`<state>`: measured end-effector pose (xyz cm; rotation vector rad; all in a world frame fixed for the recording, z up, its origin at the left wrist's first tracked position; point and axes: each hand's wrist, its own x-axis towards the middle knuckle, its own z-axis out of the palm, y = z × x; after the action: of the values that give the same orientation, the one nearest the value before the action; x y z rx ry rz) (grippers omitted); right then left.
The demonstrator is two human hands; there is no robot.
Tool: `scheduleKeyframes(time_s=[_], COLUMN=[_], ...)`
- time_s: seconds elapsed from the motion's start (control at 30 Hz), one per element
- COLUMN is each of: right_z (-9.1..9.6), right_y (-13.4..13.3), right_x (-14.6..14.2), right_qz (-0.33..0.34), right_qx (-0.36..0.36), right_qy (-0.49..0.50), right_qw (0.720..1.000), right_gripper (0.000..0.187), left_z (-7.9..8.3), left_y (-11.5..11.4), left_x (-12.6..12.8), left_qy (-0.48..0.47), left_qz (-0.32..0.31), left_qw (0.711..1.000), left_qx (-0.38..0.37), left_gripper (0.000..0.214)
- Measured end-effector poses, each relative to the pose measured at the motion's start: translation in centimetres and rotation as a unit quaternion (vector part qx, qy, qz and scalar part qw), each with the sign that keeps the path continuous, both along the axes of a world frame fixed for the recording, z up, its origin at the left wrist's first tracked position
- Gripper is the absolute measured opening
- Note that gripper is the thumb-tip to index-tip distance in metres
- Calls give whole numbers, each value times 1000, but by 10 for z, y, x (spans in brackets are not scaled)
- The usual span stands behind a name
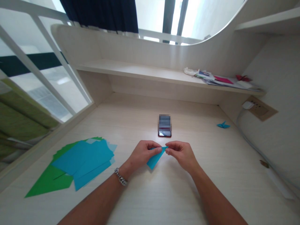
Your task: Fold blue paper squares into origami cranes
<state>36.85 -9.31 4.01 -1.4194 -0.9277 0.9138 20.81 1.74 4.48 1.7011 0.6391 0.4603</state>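
A folded piece of blue paper (154,158), narrow and pointed, is held just above the pale wooden desk (164,193). My left hand (142,153) pinches its upper left part, fingers curled; a metal bracelet is on that wrist. My right hand (181,153) pinches the top right tip between thumb and forefinger. Both hands meet near the desk's middle, in front of a phone (164,126) that stands upright.
A stack of blue and green paper sheets (77,164) lies on the desk at the left. A small folded blue paper figure (223,125) sits at the right. Papers and a red folded figure (243,78) lie on the shelf (140,72). A wall socket with a cable (248,105) is on the right.
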Motion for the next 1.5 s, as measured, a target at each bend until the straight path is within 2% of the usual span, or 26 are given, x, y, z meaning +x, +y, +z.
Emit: scheduleKeyframes(time_s=[0.13, 0.4, 0.9, 1.23, 1.5], right_z=[-2, 1, 4, -2, -9], right_y=[1, 1, 0, 3, 4], right_x=[-1, 1, -3, -4, -7], right_qz=[-8, 14, 21, 18, 36], right_qx=[-1, -20, -40, -44, -42], right_qy=[36, 29, 91, 36, -20], right_qw=[999, 999, 995, 998, 998], right_gripper=[29, 23, 23, 28, 22], left_z=[0, -3, 2, 1, -2], left_y=[-1, 0, -1, 0, -1], left_x=[0, 0, -2, -2, -1], left_qy=[-1, -1, 18, 35, 33], left_qz=[-2, -19, -28, -24, -40], left_qw=[1000, 1000, 997, 996, 997], left_qx=[0, 18, 72, 74, 61], left_gripper=[29, 28, 27, 29, 28])
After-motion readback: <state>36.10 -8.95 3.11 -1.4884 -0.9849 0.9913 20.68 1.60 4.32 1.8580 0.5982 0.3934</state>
